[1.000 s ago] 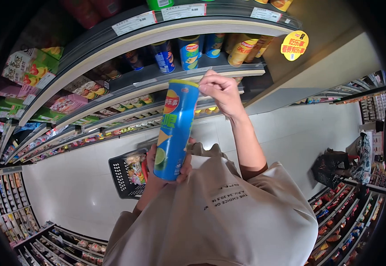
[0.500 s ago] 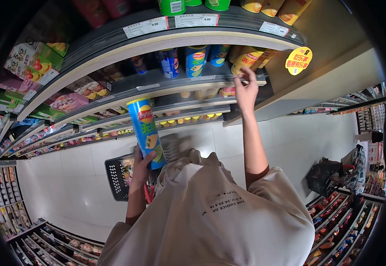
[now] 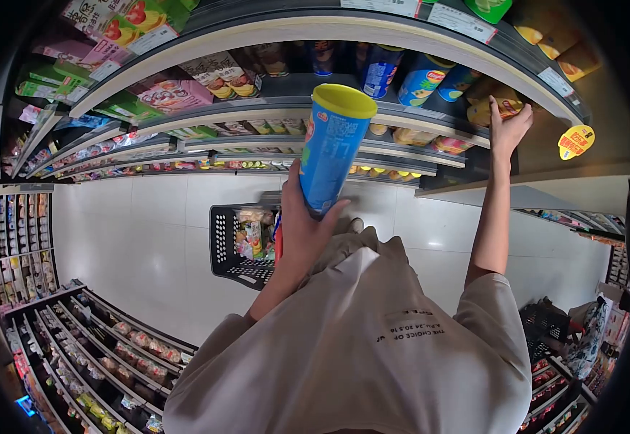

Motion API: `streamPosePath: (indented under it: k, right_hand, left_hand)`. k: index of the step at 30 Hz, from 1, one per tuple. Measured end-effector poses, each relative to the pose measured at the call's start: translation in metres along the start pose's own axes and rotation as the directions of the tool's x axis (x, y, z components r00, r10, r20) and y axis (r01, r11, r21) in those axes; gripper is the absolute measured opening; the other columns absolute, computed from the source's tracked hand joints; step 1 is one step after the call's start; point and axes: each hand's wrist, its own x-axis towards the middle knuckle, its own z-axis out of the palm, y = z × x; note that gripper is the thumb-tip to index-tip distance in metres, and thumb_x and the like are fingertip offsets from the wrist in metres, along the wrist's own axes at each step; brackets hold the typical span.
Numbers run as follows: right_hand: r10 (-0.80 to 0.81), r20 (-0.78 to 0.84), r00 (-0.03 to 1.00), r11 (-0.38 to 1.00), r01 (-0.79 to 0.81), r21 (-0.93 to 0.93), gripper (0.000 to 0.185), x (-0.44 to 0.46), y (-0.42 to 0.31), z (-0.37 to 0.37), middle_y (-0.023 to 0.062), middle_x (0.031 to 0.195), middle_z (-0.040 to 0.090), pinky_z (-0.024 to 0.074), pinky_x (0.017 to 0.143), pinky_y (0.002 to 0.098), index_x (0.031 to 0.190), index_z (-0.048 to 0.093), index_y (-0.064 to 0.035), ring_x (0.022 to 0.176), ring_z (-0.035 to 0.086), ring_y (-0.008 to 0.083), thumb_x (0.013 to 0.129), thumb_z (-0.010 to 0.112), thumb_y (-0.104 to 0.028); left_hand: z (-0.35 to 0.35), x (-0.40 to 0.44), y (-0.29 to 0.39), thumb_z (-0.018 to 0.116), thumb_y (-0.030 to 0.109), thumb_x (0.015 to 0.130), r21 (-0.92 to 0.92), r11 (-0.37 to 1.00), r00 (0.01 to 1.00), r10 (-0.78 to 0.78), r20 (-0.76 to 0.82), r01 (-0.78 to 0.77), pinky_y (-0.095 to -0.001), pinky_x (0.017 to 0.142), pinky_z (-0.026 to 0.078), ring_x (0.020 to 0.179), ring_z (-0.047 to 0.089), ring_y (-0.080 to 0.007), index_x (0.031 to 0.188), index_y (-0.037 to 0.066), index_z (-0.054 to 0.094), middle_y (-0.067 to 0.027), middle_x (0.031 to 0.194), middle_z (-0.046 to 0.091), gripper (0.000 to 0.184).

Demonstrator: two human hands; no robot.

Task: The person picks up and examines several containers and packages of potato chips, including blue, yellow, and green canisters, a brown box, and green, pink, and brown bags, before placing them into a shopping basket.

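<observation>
My left hand (image 3: 306,220) is wrapped round the lower part of a blue chip can (image 3: 335,155) with a yellow lid, held tilted in front of the shelves. My right hand (image 3: 508,130) reaches to the shelf at the right, its thumb and fingers spread around the front of a yellow can (image 3: 493,110). Whether the fingers touch that can is hard to tell. Left of it on the same shelf stand a light blue can (image 3: 423,81) and a dark blue can (image 3: 382,71).
A black shopping basket (image 3: 222,242) with packaged goods is at my left, below the held can. Shelf edges (image 3: 286,110) curve across the front. A round yellow tag (image 3: 576,142) sticks out at the right. At the far right another person (image 3: 591,336) is beside a dark basket.
The view has shifted left. My right hand has left the blue can and reached the yellow can on the shelf. My left hand has raised the blue can and turned it.
</observation>
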Motion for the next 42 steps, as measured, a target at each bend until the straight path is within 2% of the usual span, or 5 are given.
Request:
streamPosePath:
  k: [12,18,24,28,42]
  right_hand:
    - [0.157,-0.125,0.98,0.965,-0.125,0.23,0.073,-0.022,-0.014,-0.001,0.0221,0.117,0.046,0.0458,0.087,0.0379,0.12,0.041,0.0061,0.107,0.052,0.0322,0.068,0.084,-0.023]
    - [-0.235,-0.355,0.905,0.889,0.348,0.299,0.075,-0.071,-0.062,-0.059,0.0147,0.123,0.04,0.0472,0.092,0.0376,0.123,0.036,-0.0034,0.109,0.051,0.029,0.065,0.082,0.001]
    - [0.4,0.125,0.908,0.468,-0.319,0.824,0.066,-0.111,-0.166,-0.098,0.0155,0.125,0.044,0.0423,0.098,0.0372,0.134,0.03,-0.0025,0.111,0.051,0.0241,0.079,0.065,0.005]
    - [0.354,0.579,0.734,0.038,-0.63,0.776,0.053,-0.132,-0.195,-0.089,0.0137,0.119,0.053,0.0445,0.094,0.0362,0.136,0.034,-0.0025,0.107,0.055,0.023,0.085,0.052,-0.004]
    - [-0.188,0.876,0.445,-0.684,-0.699,0.209,0.072,-0.106,-0.271,-0.096,0.017,0.113,0.056,0.0548,0.074,0.0394,0.124,0.045,-0.002,0.088,0.062,0.0265,0.086,0.042,-0.063]
  left_hand:
    - [-0.046,-0.012,-0.135,0.08,0.023,0.072,0.0,0.946,0.932,-0.319,-0.17,0.324,-0.0319,0.071,0.051,0.078,0.063,-0.0194,0.128,-0.006,0.034,-0.0164,0.097,0.063,0.078]
    - [-0.118,-0.074,-0.269,0.081,0.042,0.062,0.198,0.482,0.516,-0.835,-0.191,0.854,-0.036,0.071,0.051,0.079,0.065,-0.0252,0.103,-0.002,0.054,-0.0153,0.088,0.065,0.066]
    - [-0.107,-0.166,-0.413,0.081,0.031,0.063,-0.026,0.15,0.151,-0.988,0.027,0.988,-0.0378,0.055,0.055,0.072,0.065,-0.022,0.105,-0.003,0.055,-0.0114,0.087,0.062,0.061]
    - [-0.085,-0.174,-0.421,0.081,0.02,0.065,-0.224,-0.035,0.001,-0.987,0.16,0.974,-0.0374,0.056,0.055,0.076,0.063,-0.0216,0.115,0.004,0.051,-0.0094,0.092,0.06,0.061]
    - [-0.071,-0.155,-0.488,0.068,0.024,0.079,-0.055,0.455,0.453,-0.89,-0.04,0.889,-0.0286,0.049,0.044,0.054,0.055,-0.014,0.081,0.003,0.06,-0.0054,0.069,0.059,0.022]
